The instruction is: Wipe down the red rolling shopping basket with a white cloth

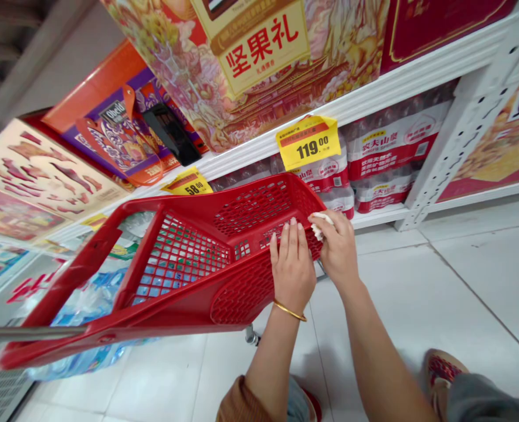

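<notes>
In front of me is a red plastic shopping cart point(189, 313) with lattice walls, its basket holding nothing that I can see. My left hand point(291, 261), a gold bangle at its wrist, lies on the near rim with its fingers stretched out flat. Just right of it, at the cart's narrow end, my right hand point(339, 246) pinches a crumpled white cloth or tissue point(321, 225) against the rim. Part of the white piece is hidden behind the fingers.
Behind the cart runs a white shelf point(417, 61) with gift boxes point(259, 53) and yellow price tags point(308, 143). Packs of bottled water point(384, 143) fill the lower level. Large blue water bottles point(87, 302) stand beyond the handle. My shoe point(444, 366) is on the tiled floor point(391, 275).
</notes>
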